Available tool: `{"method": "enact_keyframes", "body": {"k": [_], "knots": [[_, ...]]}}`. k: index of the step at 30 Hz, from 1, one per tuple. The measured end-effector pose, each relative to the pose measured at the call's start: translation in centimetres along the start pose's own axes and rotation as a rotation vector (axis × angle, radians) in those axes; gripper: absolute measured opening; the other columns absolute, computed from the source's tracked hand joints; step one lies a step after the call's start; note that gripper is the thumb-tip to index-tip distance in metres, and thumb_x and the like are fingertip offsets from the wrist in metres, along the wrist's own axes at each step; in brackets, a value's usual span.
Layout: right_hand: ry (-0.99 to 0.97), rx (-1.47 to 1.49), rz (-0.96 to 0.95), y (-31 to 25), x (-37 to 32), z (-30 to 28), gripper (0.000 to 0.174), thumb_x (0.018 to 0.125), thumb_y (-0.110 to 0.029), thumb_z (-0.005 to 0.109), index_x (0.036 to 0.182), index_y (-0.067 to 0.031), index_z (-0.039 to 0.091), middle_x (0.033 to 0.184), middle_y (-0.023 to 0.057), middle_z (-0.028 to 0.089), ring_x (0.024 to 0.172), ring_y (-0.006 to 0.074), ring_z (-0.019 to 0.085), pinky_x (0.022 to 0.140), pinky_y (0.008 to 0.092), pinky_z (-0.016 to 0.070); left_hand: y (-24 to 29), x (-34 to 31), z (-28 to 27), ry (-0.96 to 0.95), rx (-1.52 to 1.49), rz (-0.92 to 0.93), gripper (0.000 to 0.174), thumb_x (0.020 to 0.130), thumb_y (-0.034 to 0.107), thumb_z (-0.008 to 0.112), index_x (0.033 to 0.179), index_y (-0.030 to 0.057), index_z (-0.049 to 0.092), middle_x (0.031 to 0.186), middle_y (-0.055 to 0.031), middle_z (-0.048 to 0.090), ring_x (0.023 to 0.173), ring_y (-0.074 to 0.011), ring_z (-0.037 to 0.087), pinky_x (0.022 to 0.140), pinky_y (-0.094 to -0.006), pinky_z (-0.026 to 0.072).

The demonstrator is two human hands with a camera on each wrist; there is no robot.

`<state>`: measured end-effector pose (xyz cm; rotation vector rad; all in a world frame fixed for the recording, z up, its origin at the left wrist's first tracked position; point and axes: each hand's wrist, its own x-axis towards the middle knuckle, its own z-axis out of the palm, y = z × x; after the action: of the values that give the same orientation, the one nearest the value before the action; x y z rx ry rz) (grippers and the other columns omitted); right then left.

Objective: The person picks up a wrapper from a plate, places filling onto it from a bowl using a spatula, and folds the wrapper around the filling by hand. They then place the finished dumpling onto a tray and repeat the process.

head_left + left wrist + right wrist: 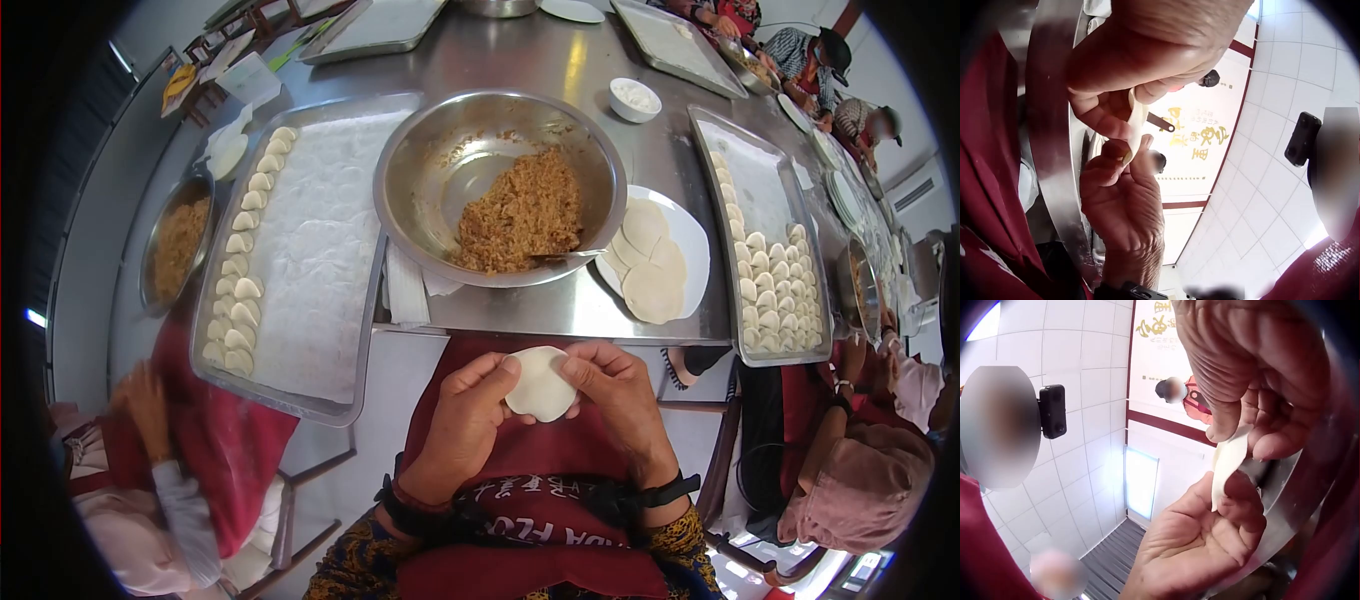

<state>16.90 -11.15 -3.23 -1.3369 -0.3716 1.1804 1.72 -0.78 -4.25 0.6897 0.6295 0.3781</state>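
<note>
A round white dumpling wrapper (541,384) is held up in front of the apron, just short of the table's edge. My left hand (462,420) pinches its left side between thumb and fingers, and my right hand (625,405) pinches the right side the same way. Seen edge-on in the left wrist view, the wrapper (1135,128) is a thin, slightly bent strip between both hands' fingertips. From the right wrist it curves too, the wrapper (1230,464) running from the right thumb down to the left fingers. Whether filling lies inside I cannot tell.
Ahead stands a steel bowl (400,200) of brown filling (525,215) with a utensil in it. Beside it, a white plate (697,235) bears several wrappers (655,285). Trays with rows of dumplings stand left (315,240) and right (740,145). People sit close on both sides.
</note>
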Motion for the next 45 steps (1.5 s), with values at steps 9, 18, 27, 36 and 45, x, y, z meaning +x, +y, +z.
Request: {"method": "enact_keyframes", "body": {"k": [9,18,27,36,45], "knots": [[0.025,0.030,-0.034,1.0,0.1,-0.4,0.018,0.090,-0.020,0.071,0.093,-0.0019,0.071,0.083,0.0023,0.069,0.074,0.0066,0.061,0.066,0.0219,0.0483,-0.6,0.2,-0.5,0.006,0.039,-0.045,0.041,0.103,0.031,0.048,0.121,-0.0040,0.056,0.111,-0.0141,0.065,0.096,-0.0207,0.065,0.079,-0.0342,0.0533],[0.068,-0.595,-0.443,0.7,-0.5,1.7,0.013,0.089,-0.012,0.070,0.094,-0.0004,0.073,0.086,0.0041,0.071,0.078,0.0090,0.062,0.071,0.0225,0.0495,-0.2,0.1,0.1,-0.190,-0.330,-0.178,0.058,0.103,0.041,0.041,0.139,-0.0049,0.037,0.139,-0.0202,0.046,0.129,-0.0287,0.048,0.108,-0.0471,0.0406],[0.211,-0.311,-0.265,0.7,-0.3,0.6,0.020,0.091,-0.014,0.069,0.104,0.0011,0.070,0.091,0.0052,0.070,0.081,0.0085,0.061,0.073,0.0225,0.0499,-0.2,0.0,-0.3,-0.077,-0.246,-0.047,0.035,0.099,0.014,0.053,0.129,-0.0038,0.049,0.125,-0.0148,0.059,0.119,-0.0258,0.057,0.107,-0.0421,0.0435],[0.153,-0.257,-0.219,1.6,0.3,2.2,0.021,0.086,-0.013,0.074,0.102,-0.0003,0.070,0.084,0.0037,0.067,0.079,0.0074,0.059,0.071,0.0220,0.0492,-0.3,0.0,0.0,-0.029,-0.189,0.052,0.037,0.100,0.010,0.050,0.133,-0.0054,0.047,0.135,-0.0140,0.053,0.122,-0.0243,0.055,0.107,-0.0411,0.0434],[0.191,-0.403,-0.216,1.7,1.1,2.0,0.011,0.083,-0.011,0.076,0.091,-0.0036,0.073,0.079,0.0040,0.067,0.074,0.0084,0.058,0.067,0.0229,0.0483,-0.2,0.2,0.2,-0.042,-0.223,-0.022,0.040,0.102,0.012,0.046,0.138,-0.0048,0.042,0.139,-0.0145,0.049,0.127,-0.0236,0.050,0.109,-0.0431,0.0408]]}}
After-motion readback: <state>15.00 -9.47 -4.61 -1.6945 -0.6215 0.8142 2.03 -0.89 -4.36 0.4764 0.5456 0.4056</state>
